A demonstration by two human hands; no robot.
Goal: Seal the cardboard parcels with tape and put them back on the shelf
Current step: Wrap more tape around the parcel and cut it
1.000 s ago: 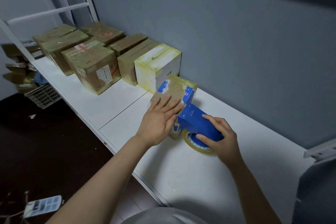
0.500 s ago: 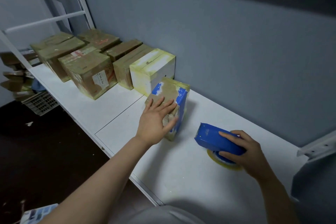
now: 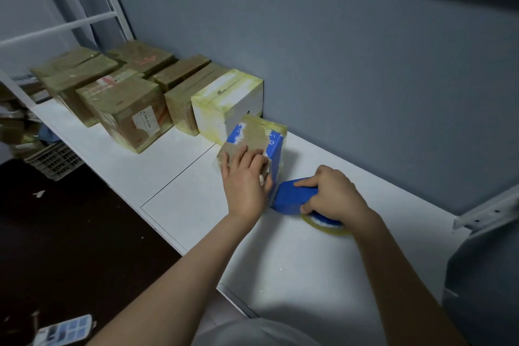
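A small brown and blue parcel (image 3: 257, 136) wrapped in yellowish tape stands on the white shelf (image 3: 179, 199). My left hand (image 3: 245, 180) lies flat on its near top face, fingers spread. My right hand (image 3: 334, 195) grips a blue tape dispenser (image 3: 293, 196), whose nose touches the parcel's lower right side. The yellow tape roll (image 3: 323, 225) shows under the hand, resting on the shelf.
A white taped box (image 3: 229, 105) and several brown taped parcels (image 3: 126, 109) stand in rows to the left against the grey wall. A white upright post (image 3: 109, 0) rises behind them. A plastic crate (image 3: 53, 159) sits on the dark floor at left. A metal bracket (image 3: 486, 212) juts in at right.
My right hand has brought the tape dispenser back left until it meets the parcel's side. My left hand has stayed pressed on the parcel.
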